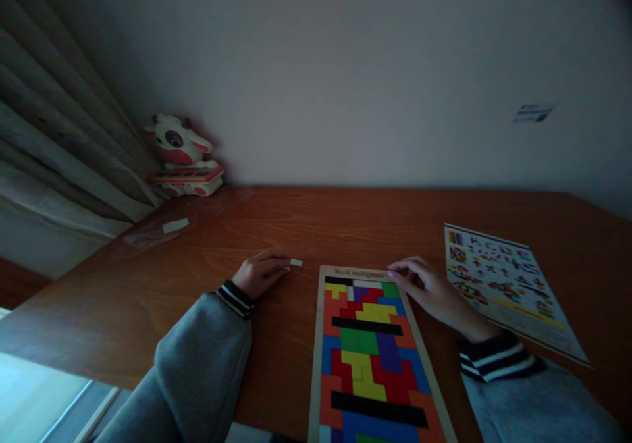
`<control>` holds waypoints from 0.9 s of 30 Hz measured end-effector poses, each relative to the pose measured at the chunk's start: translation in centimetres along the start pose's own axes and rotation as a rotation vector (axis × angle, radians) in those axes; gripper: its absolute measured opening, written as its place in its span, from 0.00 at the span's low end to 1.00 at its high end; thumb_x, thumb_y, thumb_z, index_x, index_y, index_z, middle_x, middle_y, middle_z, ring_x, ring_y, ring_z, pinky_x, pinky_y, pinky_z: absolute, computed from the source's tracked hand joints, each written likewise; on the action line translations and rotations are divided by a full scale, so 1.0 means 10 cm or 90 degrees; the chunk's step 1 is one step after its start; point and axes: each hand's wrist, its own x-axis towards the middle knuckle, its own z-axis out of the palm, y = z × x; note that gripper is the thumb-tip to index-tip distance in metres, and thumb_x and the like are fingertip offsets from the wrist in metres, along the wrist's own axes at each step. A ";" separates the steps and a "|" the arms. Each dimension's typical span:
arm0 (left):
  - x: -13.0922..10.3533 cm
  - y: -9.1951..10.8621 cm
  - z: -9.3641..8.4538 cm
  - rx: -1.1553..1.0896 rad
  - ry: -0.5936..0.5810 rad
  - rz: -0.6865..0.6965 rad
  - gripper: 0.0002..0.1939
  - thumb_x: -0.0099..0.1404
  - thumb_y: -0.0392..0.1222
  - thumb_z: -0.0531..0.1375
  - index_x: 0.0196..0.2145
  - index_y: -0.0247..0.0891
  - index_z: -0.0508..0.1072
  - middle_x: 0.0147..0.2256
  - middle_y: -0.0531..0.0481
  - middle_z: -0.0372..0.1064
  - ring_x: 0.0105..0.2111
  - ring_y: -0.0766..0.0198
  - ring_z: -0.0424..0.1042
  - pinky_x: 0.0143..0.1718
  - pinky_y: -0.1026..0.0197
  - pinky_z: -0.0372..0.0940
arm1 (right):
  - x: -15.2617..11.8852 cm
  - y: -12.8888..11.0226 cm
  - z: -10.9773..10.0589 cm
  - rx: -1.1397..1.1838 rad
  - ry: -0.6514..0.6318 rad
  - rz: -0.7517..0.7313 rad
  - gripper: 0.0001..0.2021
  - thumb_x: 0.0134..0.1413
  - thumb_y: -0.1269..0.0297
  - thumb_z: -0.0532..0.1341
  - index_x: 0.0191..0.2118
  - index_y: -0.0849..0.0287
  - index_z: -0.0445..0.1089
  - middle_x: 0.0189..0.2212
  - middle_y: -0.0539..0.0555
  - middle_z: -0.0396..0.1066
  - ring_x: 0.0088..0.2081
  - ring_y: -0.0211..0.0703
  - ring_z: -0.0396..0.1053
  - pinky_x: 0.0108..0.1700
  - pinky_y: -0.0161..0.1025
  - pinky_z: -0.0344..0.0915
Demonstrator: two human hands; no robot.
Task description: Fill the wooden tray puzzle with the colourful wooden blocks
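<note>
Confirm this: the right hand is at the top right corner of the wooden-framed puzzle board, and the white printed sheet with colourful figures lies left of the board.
The side is wrong: the head view shows the white printed sheet with colourful figures right of the wooden-framed puzzle board. The right hand is indeed at its top right corner.

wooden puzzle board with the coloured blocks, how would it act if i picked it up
The pale wood-framed puzzle board would probably stay stiff, as its frame looks straight and solid. The flat multicoloured blocks show no cover over them, so they might slide out if tilted. Lying flat, it seems unlikely to roll.
</note>
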 end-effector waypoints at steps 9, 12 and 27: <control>-0.15 -0.13 -0.24 0.085 -0.081 -0.031 0.16 0.63 0.56 0.63 0.41 0.43 0.79 0.42 0.48 0.78 0.42 0.59 0.77 0.47 0.57 0.71 | 0.00 0.07 0.01 -0.028 0.003 0.013 0.19 0.61 0.47 0.55 0.46 0.55 0.71 0.40 0.56 0.72 0.38 0.47 0.70 0.40 0.45 0.68; -0.21 -0.17 -0.26 0.069 -0.094 -0.037 0.13 0.69 0.49 0.57 0.45 0.44 0.78 0.42 0.50 0.78 0.40 0.63 0.78 0.45 0.61 0.72 | 0.00 0.09 0.02 -0.026 0.009 0.009 0.19 0.60 0.47 0.56 0.46 0.55 0.71 0.40 0.57 0.72 0.38 0.47 0.70 0.40 0.45 0.68; -0.06 0.05 -0.07 -0.003 -0.079 -0.082 0.12 0.68 0.48 0.59 0.42 0.41 0.79 0.39 0.49 0.78 0.37 0.63 0.77 0.41 0.63 0.72 | -0.01 0.16 0.06 -0.048 0.036 -0.004 0.20 0.61 0.47 0.55 0.49 0.55 0.68 0.41 0.57 0.71 0.40 0.48 0.70 0.42 0.45 0.68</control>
